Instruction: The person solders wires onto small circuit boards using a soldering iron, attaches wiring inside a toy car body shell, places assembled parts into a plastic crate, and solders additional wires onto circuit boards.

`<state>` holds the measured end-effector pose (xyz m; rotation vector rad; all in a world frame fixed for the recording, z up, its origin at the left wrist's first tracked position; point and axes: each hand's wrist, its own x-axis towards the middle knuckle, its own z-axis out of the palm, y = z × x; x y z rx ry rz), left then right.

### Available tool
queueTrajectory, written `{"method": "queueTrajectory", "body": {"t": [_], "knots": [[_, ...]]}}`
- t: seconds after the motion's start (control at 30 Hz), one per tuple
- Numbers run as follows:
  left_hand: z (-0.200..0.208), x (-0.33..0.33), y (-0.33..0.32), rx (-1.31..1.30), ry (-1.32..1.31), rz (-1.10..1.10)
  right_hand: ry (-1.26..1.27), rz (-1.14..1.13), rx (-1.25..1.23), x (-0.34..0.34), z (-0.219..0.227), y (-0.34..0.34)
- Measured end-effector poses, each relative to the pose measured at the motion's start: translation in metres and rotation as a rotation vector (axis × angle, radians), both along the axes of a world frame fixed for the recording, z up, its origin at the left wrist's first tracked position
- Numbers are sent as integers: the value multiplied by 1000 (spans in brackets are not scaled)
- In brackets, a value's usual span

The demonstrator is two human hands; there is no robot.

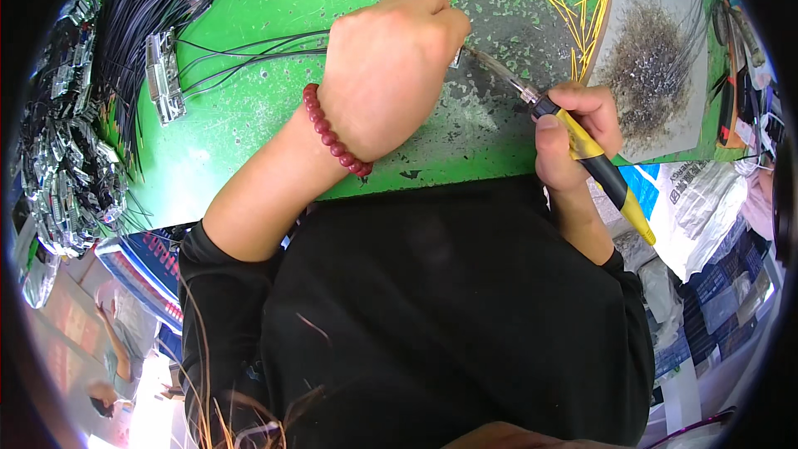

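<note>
My left hand (391, 75), with a dark red bead bracelet on the wrist, is closed over the ends of thin black wires (266, 48). Its back hides most of what the fingers pinch; a small shiny bit (456, 56) peeks out beside them. Leftward, the wires run to a flat silver connector-like part (164, 79) lying on the green bench. My right hand (582, 120) grips a soldering iron (611, 179) with a yellow and black handle. The iron's metal shaft slants up and left, its tip close beside my left fingers; contact cannot be made out.
Bundled black cables (141, 12) and a heap of silver parts (66, 150) crowd the left side. Yellow wires or thin sticks (582, 12) lie at the far right, beside a grey sheet (603, 62) covered in dark residue. The green bench (241, 0) is scuffed. Tools (730, 108) stand at the right edge.
</note>
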<state>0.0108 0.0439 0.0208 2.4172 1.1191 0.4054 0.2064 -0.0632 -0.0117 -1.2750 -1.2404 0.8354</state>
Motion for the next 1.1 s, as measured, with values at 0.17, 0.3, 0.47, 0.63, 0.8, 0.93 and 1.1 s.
{"method": "queueTrajectory", "body": {"t": [0.17,0.3,0.47,0.63,0.8,0.93,1.1], "knots": [[-1,0,1,1,6,2,31,5,-11,-2,2,1],[-4,-1,1,2,-25,8,-38,18,-56,-1,6,2],[-4,-2,0,5,-42,20,104,-10,44,0,-3,-3],[-3,-1,0,22,-28,17,100,16,65,3,-3,-3],[-2,-5,1,22,-66,21,149,5,-19,-11,13,11],[1,-18,2,50,-309,-8,-58,98,-7,-7,25,30],[20,-33,13,89,-153,147,-215,87,-66,-8,28,62]]}}
